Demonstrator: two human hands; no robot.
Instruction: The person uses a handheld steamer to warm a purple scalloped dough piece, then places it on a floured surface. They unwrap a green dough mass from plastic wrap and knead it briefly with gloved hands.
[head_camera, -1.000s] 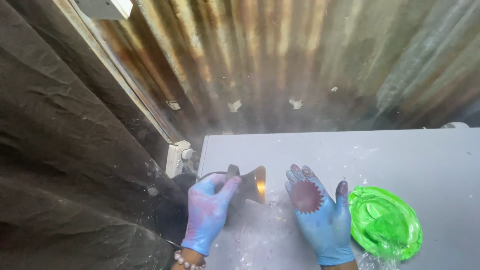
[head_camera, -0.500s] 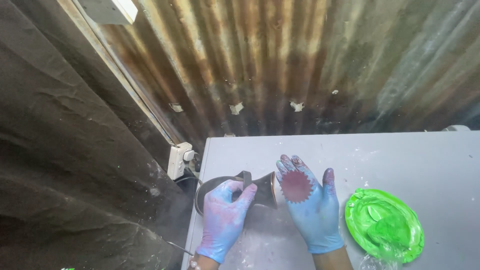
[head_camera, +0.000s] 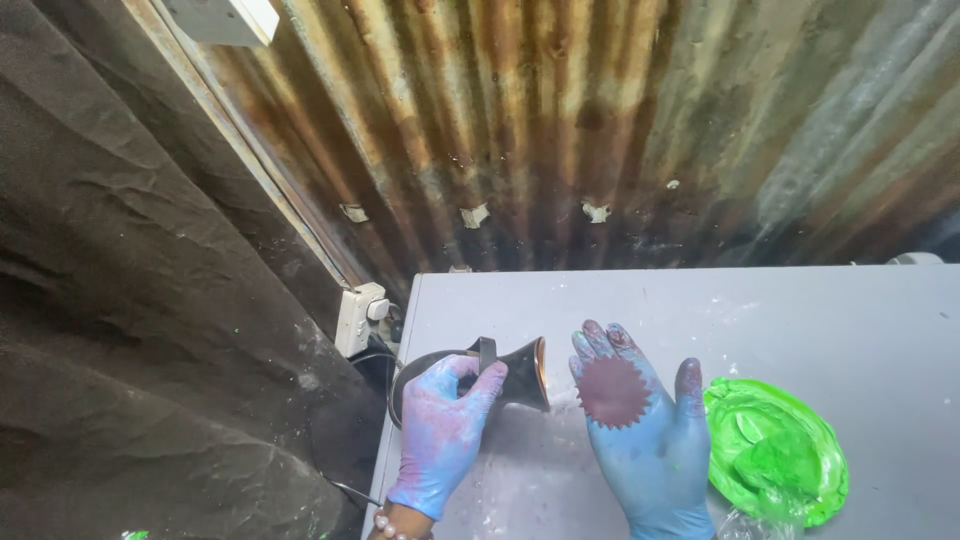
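- Here the left hand (head_camera: 443, 440), in a blue glove smeared with pink, is wrapping its fingers around the handle of a black hot-air tool (head_camera: 500, 375); the grip is closed on it, and the flared nozzle is pointing right, toward the other hand.
- The right hand (head_camera: 645, 440), also gloved in blue, is lying open and flat with the palm up and the fingers spread; a dark red disc (head_camera: 612, 391) with a scalloped edge is resting on the palm, just beside the nozzle but not touching it.
- Judging from that, the disc is already shaped and is getting blown or dried in the palm; it is not yet set down anywhere.
- A bright green dish (head_camera: 778, 450) holding crumpled green material is sitting near the right hand on the grey table (head_camera: 800, 320); white specks and powder are dotting the surface.
- A white wall socket (head_camera: 358, 318) is sitting at the table's left corner, with a dark cable trailing near it; a rusty corrugated metal wall (head_camera: 560, 130) is rising behind.
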